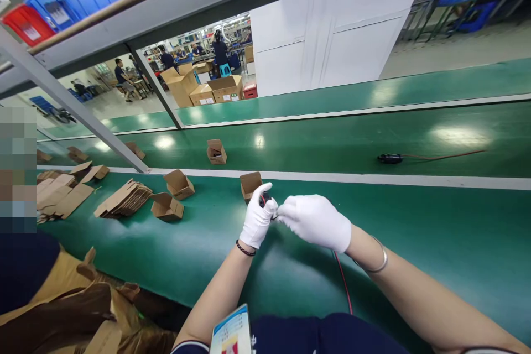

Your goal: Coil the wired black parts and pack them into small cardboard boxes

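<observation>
My left hand [258, 218], in a white glove, is closed around a small black device [265, 198] with a bit of red wire on it; most of the device is hidden by the fingers. My right hand [313, 220], also gloved, has its fingertips pinched together right beside the left fingers, at a thin dark lead. A red wire [342, 279] hangs from beneath the right hand towards my body. Just behind my left hand stands an open small cardboard box [250, 183].
Two open small boxes [167, 207] and a stack of flat cartons [124, 198] lie to the left. On the green conveyor [315, 144] behind are another small box [216, 151] and a black device with a wire [390, 159]. A person [25, 271] is at the left edge.
</observation>
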The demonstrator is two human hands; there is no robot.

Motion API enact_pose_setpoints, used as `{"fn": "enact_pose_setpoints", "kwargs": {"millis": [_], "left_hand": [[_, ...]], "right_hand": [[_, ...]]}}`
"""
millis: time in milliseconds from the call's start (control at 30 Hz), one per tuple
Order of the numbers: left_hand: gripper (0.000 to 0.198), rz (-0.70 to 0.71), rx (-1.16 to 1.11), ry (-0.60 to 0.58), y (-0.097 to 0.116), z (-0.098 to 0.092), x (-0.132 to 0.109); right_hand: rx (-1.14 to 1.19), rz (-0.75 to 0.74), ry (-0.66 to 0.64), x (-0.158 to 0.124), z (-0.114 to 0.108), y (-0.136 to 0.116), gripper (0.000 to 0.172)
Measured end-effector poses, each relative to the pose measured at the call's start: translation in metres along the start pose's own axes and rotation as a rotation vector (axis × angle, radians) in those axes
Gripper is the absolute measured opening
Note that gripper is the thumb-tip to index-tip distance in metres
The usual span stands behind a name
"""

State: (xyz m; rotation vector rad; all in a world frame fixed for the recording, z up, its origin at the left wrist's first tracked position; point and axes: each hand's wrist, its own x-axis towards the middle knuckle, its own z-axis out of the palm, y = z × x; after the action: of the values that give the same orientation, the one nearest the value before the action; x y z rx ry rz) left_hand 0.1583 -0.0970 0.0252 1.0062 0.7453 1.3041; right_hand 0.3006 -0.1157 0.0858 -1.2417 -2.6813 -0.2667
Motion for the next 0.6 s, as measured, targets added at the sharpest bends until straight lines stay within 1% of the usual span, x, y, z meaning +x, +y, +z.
{"fn": "enact_pose_setpoints", "kwargs": {"millis": [67, 100, 133, 167, 200, 267, 300, 367, 400, 467, 533, 600], "left_hand": [[0.078, -0.029, 0.082, -0.160, 0.001, 0.001, -0.003], [0.073, -0.053, 0.103, -0.208, 0.003, 0.002, -0.005], [0.066, -0.066, 0.135, -0.222, 0.004, 0.003, -0.005], [0.058, -0.062, 0.184, -0.201, 0.006, 0.004, -0.005], [0.051, -0.047, 0.247, -0.156, 0.006, 0.006, -0.005], [0.037, 0.012, 0.367, -0.031, 0.005, 0.009, -0.002], [0.033, 0.043, 0.407, 0.033, 0.002, 0.011, -0.001], [0.029, 0.079, 0.410, 0.148, -0.004, 0.016, 0.000], [0.029, 0.087, 0.368, 0.190, -0.008, 0.019, 0.000], [0.029, 0.091, 0.202, 0.223, -0.015, 0.024, 0.000], [0.030, 0.082, 0.003, 0.205, -0.020, 0.029, -0.001], [0.030, 0.077, -0.099, 0.216, -0.023, 0.030, 0.000]], "right_hand": [[0.165, 0.116, 0.052, 0.006, -0.006, 0.005, 0.017], [0.268, 0.179, 0.068, 0.009, -0.007, 0.006, 0.013], [0.367, 0.246, 0.079, 0.012, -0.007, 0.007, 0.009], [0.450, 0.316, 0.097, 0.015, -0.005, 0.008, 0.008], [0.512, 0.385, 0.121, 0.017, -0.001, 0.007, 0.012], [0.586, 0.472, 0.195, 0.018, 0.007, 0.004, 0.020], [0.592, 0.474, 0.243, 0.017, 0.012, 0.001, 0.021], [0.559, 0.408, 0.315, 0.015, 0.019, -0.004, 0.021], [0.528, 0.367, 0.335, 0.014, 0.021, -0.007, 0.023], [0.477, 0.316, 0.335, 0.013, 0.022, -0.012, 0.027], [0.468, 0.319, 0.289, 0.013, 0.021, -0.014, 0.030], [0.469, 0.337, 0.228, 0.015, 0.020, -0.016, 0.033]]}}
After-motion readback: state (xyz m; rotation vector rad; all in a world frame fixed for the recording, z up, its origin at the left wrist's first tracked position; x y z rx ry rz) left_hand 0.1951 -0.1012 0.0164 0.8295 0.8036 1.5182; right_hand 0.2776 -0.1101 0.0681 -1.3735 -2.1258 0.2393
